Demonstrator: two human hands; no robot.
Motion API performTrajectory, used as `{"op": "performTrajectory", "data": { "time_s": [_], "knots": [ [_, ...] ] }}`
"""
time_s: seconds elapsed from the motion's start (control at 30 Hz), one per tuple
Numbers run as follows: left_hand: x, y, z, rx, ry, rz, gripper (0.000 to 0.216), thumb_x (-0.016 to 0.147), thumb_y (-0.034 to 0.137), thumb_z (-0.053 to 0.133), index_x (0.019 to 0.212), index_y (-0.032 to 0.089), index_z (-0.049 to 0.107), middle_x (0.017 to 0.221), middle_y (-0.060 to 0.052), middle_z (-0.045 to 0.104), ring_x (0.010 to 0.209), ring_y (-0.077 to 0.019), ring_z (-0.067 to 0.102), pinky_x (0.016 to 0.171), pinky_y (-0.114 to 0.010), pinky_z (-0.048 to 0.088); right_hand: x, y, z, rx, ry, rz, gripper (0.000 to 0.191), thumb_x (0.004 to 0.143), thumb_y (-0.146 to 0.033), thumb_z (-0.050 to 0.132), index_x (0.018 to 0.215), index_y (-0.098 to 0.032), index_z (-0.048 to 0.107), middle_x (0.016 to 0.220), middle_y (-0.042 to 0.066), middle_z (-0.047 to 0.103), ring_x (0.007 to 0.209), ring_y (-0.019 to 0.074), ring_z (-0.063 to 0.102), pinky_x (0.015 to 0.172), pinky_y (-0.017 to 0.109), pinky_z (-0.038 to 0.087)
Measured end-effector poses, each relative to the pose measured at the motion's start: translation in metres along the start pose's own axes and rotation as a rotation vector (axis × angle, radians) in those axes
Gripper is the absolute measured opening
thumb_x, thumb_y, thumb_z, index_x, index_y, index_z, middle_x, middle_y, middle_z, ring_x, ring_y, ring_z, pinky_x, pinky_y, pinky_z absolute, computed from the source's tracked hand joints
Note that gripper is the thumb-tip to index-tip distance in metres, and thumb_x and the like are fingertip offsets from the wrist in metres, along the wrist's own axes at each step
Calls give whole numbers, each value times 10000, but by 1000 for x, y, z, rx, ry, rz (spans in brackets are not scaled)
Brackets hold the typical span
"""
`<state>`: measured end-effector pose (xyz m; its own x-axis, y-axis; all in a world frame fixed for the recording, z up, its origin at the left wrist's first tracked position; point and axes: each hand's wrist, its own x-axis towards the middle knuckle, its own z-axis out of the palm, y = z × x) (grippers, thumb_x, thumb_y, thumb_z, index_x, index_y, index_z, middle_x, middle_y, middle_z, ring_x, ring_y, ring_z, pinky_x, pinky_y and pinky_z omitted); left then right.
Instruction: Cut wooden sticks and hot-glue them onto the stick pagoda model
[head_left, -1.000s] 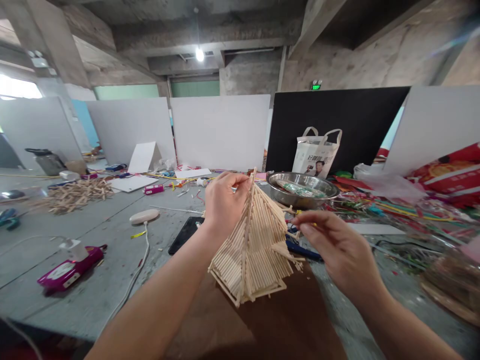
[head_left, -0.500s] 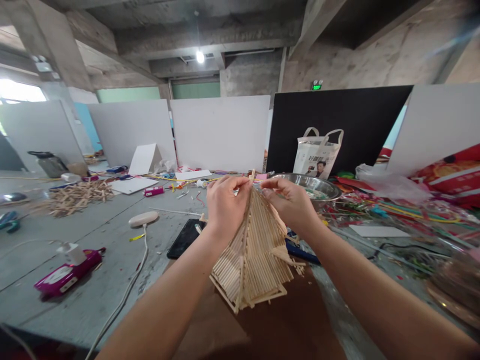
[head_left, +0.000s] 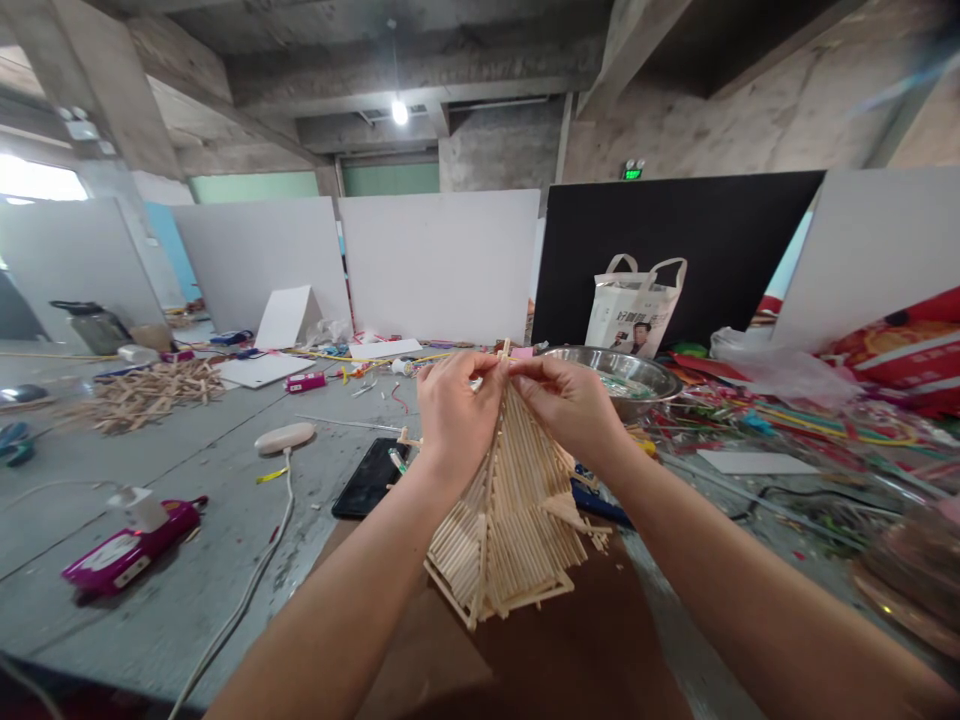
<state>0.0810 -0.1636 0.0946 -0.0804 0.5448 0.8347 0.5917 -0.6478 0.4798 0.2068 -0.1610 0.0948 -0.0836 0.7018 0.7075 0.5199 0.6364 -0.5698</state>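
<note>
A model roof of thin wooden sticks [head_left: 521, 510] stands in front of me, its pale sticks laid side by side and rising to a narrow peak. My left hand [head_left: 459, 405] is closed in a pinch at the left of that peak. From the other side my right hand [head_left: 574, 400] pinches at the peak too, thumb and forefinger together. Between the fingertips the top of a small upright stick [head_left: 505, 347] pokes out. Any small piece inside the pinches is hidden. Short broken sticks [head_left: 577, 515] jut from the model's right side.
Under the model lies a brown board [head_left: 570, 650]. A black phone [head_left: 369, 480] is to its left, near a purple power strip [head_left: 124, 550] and a white charger [head_left: 285, 438]. A metal bowl [head_left: 664, 385], a tote bag [head_left: 634, 310] and a stick pile [head_left: 161, 395] stand farther back.
My right hand has moved left to the peak, and its fingertips now meet those of my left hand. The left hand stays nearly in place.
</note>
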Motion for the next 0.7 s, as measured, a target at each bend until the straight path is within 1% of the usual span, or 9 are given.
{"op": "performTrajectory", "data": {
  "time_s": [0.4,0.57,0.7],
  "knots": [
    [0,-2,1,-63,-1,-24,138,747,287,510,712,179,590,692,-10,632,689,-128,564,677,-288,404,-2,-4,-1,-46,-4,6,171,739,-231,485,824,-165,617,789,37,652,726,138,583,675,289,448],
    [0,-4,2,-91,26,-53,159,732,319,529,787,181,586,720,-21,632,700,-133,566,679,-294,414,-2,-5,-1,-65,-4,5,166,740,-234,482,825,-174,611,792,32,651,731,139,583,677,292,448],
    [2,-4,2,-106,0,-60,165,732,318,527,794,186,606,754,-28,645,729,-142,573,693,-301,422,-3,-6,-2,-82,-6,-8,167,740,-228,480,831,-176,610,794,28,650,734,139,583,677,289,447]
  ]
}}
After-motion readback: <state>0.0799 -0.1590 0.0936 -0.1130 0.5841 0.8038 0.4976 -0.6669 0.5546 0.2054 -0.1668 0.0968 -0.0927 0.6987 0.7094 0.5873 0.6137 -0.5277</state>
